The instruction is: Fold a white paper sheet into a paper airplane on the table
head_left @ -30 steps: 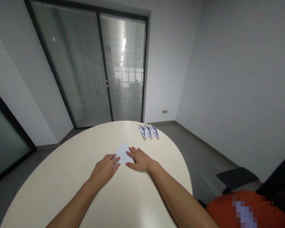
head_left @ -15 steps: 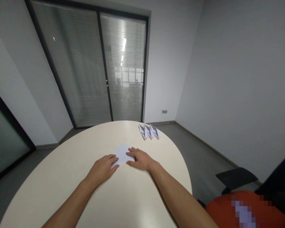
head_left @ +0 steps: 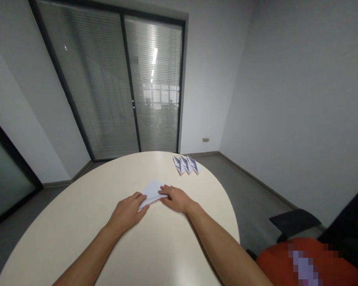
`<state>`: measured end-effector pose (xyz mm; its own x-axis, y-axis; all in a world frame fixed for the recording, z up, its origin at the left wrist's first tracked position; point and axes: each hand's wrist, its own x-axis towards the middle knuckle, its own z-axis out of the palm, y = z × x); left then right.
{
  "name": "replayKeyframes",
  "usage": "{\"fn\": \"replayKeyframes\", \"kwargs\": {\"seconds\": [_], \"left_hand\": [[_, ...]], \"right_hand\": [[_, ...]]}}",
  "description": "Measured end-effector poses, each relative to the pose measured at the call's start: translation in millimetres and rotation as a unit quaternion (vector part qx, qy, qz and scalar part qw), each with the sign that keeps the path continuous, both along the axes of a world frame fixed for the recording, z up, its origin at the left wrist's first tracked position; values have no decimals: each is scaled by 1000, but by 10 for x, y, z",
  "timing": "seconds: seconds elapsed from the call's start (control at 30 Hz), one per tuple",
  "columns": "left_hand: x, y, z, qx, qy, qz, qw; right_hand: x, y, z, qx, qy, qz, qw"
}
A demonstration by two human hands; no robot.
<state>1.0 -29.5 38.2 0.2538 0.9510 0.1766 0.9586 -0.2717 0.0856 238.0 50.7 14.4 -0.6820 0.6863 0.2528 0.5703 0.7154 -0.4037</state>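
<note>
A sheet of white paper [head_left: 153, 189] lies on the round table between my hands, its far corner pointing away from me. Its near edge is lifted in a narrow fold. My left hand [head_left: 131, 209] pinches the left end of that edge, thumb below and fingers on top. At the right end, my right hand [head_left: 175, 198] grips the same edge, with its fingers over the paper and the thumb partly hidden under it. Three folded paper pieces [head_left: 186, 165] stand in an overlapping row near the far right rim.
The cream round table [head_left: 155, 246] spreads beneath both forearms. An orange chair [head_left: 274, 258] with a black armrest [head_left: 295, 222] stands at the lower right. Beyond the table are a glass partition with blinds [head_left: 155, 119] and a wall socket [head_left: 205, 140].
The near edge of the paper has come up off the table into a fold. My fingers and thumbs have closed on its two ends; before, the hands rested on the flat sheet.
</note>
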Motion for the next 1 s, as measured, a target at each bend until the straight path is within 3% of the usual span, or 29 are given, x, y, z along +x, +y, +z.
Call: {"fn": "replayKeyframes", "kwargs": {"seconds": [0.23, 0.7, 1.0], "left_hand": [[-16, 34, -9, -6, 10, 25, 1000], [-67, 63, -39, -4, -20, 51, 998], [-81, 114, -74, 6, -47, 94, 994]], "right_hand": [[12, 24, -22, 15, 46, -7, 999], [44, -16, 120, 10, 13, -154, 988], [36, -11, 140, -10, 28, -194, 981]]}}
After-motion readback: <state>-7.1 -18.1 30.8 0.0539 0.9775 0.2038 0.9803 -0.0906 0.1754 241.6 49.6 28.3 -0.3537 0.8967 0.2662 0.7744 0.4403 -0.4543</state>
